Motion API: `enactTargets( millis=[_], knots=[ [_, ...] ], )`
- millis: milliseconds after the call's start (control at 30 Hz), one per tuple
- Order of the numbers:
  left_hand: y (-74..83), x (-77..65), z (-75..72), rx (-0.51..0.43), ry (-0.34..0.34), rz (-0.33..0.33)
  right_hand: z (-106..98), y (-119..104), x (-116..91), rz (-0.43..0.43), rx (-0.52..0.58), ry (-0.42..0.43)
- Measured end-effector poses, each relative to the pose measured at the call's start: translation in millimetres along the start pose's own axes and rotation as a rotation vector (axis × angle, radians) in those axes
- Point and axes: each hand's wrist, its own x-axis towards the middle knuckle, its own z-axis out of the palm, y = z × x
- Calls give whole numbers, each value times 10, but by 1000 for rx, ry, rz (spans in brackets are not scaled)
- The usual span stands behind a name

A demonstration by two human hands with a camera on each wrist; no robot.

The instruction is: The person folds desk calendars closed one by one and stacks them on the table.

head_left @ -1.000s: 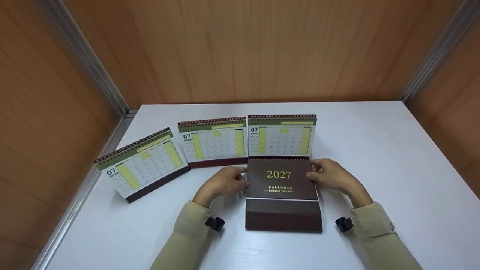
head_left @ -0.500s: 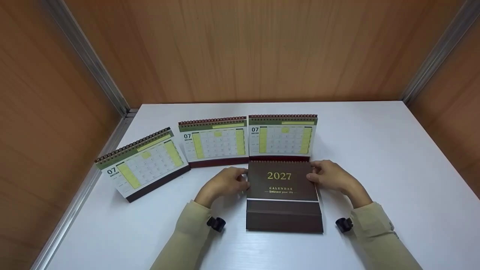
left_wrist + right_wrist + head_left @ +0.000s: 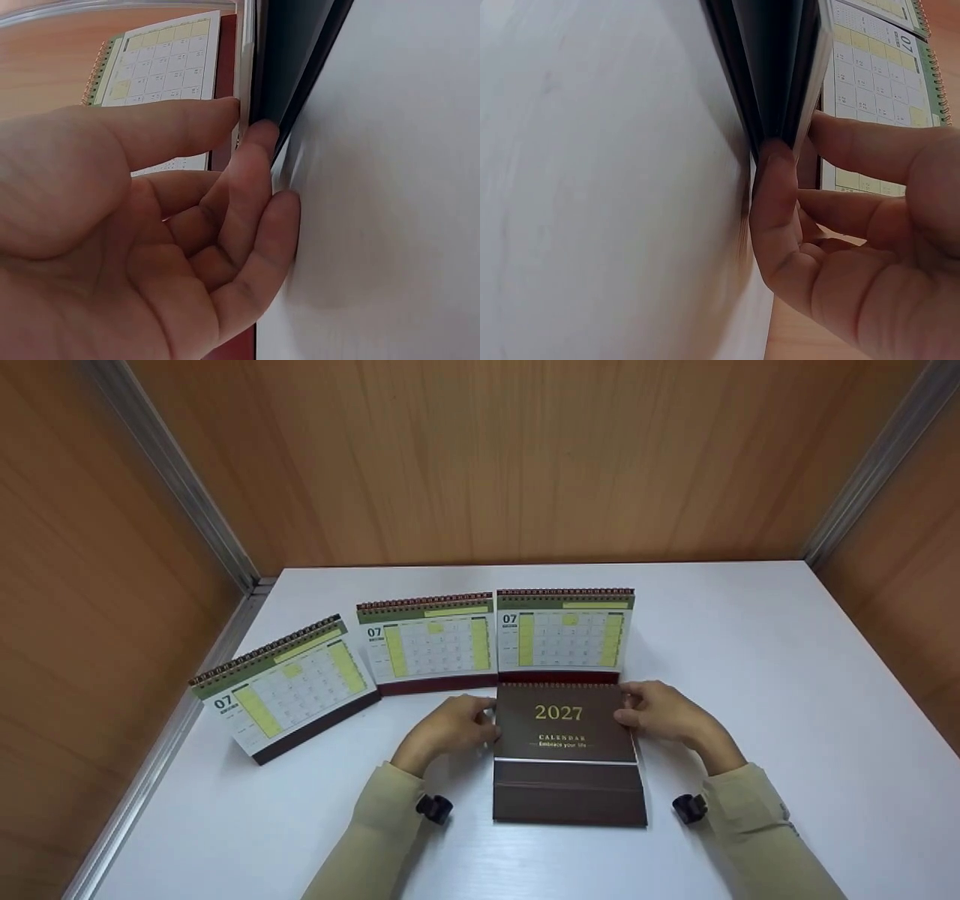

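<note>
In the head view a dark brown desk calendar [image 3: 564,727] with gold "2027" lettering lies low on the table, its spiral edge pointing away from me. My left hand [image 3: 450,726] pinches its left side near the spiral, and my right hand [image 3: 664,712] pinches the right side. From the left wrist, the thumb [image 3: 184,127] presses the cover side while fingertips reach into the gap of the folded stand. The right wrist view has the calendar [image 3: 769,67] edge-on, a finger [image 3: 778,184] in that gap. Directly behind stands another calendar [image 3: 564,637] open at page 07.
Two more upright calendars show page 07: one with a red base [image 3: 427,645] at centre-left, and one with a dark base [image 3: 289,686] angled at the left. All rest on a white table [image 3: 757,660]. Wooden panels [image 3: 525,457] enclose its back and sides.
The brown calendar's spiral edge has shifted slightly down and toward me, uncovering the red base of the calendar behind it. Both hands keep their hold, and little differs in the last half second.
</note>
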Motion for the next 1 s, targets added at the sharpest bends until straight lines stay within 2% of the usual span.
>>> enactTargets(
  millis=[200,400,533,733,833,1000],
  knots=[
    [-5,-15,-8,-31,-4,-6,-9,-15,-12,-1,12,-19],
    [30,-43,-40,-13,14,-59,-97,-62,-91,69,94,-67],
    [100,-67,-86,12,100,-40,-200,-104,-187,57,67,-48],
    [242,-82,-92,43,284,62,-280,-233,-300,-40,-78,32],
    [300,-104,-68,103,350,103,-291,-332,-346,-91,-154,66],
    [389,-163,-8,260,434,201,-244,-490,-385,-143,-307,144]
  ],
)
